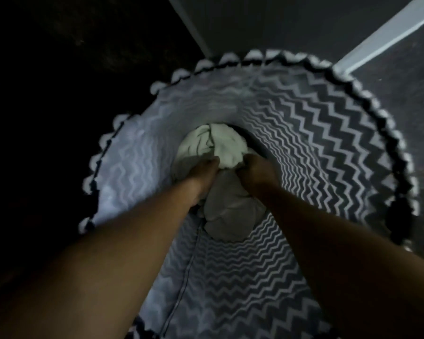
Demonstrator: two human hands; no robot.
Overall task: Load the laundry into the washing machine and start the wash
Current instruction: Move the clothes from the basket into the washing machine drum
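Observation:
I look straight down into a tall round laundry basket (316,133) with a grey and white zigzag lining and a scalloped rim. At its bottom lies a bundle of laundry: a pale white cloth (213,143) at the far side and a grey cloth (230,211) nearer me. Both my arms reach deep into the basket. My left hand (201,174) is closed on the laundry at the left. My right hand (257,172) grips the same bundle at the right. The fingertips are buried in the fabric. No washing machine is in view.
The room is dim. Left of the basket the floor (47,81) is almost black. A pale wall or door panel (267,20) rises behind the basket, and a white skirting strip (382,37) runs off to the upper right. A dark tassel (399,216) hangs on the basket's right rim.

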